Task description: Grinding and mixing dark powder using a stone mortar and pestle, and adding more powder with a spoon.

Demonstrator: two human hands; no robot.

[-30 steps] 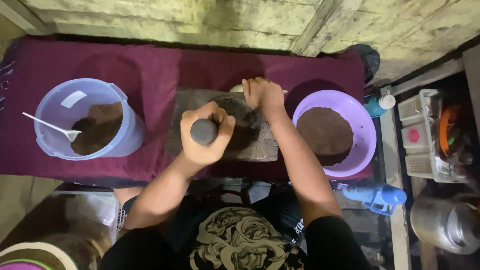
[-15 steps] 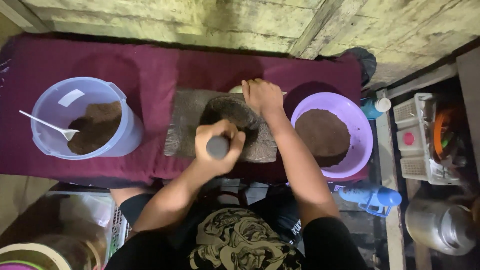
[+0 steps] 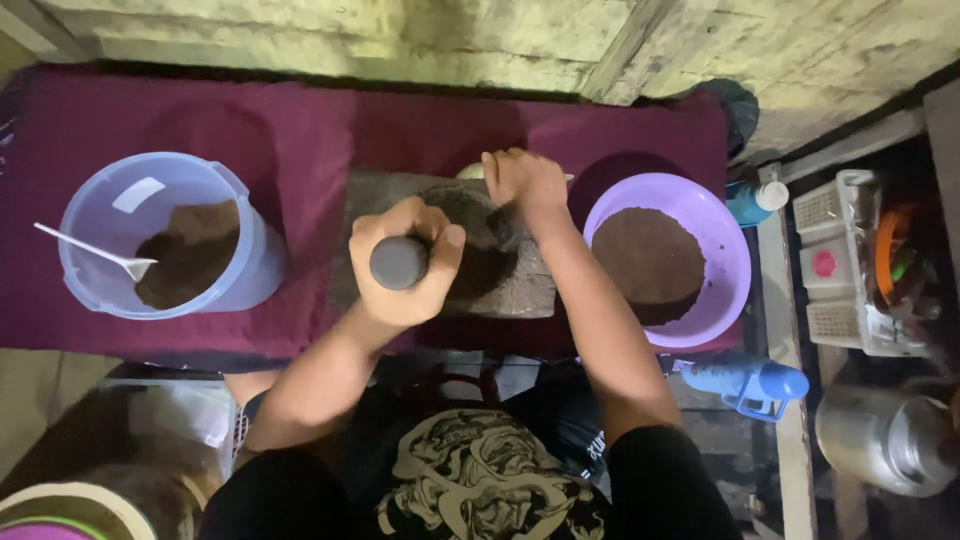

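Where the maroon cloth (image 3: 330, 130) is spread below the wall, a stone mortar (image 3: 520, 285) is set at its middle, and everything else is placed from it. Well left of the mortar, a clear blue tub (image 3: 235, 215) is stood on the cloth; brown powder (image 3: 190, 255) is heaped inside it, and a white spoon (image 3: 95, 252) is laid across its rim with the bowl end on the powder. Over the mortar's left half, a dark pestle (image 3: 398, 262) is held upright, its round end turned to the camera; it is gripped by the left hand (image 3: 410, 265), whose fingers are wrapped fully round it. At the mortar's far right edge, the right hand (image 3: 522, 182) is pressed down with fingers curled; a pale object is partly covered by it, and whether this is gripped cannot be told. Just right of the mortar, a purple bowl (image 3: 725, 245) is set, with more brown powder spread flat in it. Beyond the bowl, a blue bottle (image 3: 752, 202) with a white cap is stood, and a white basket (image 3: 840, 265) is seen farther right.
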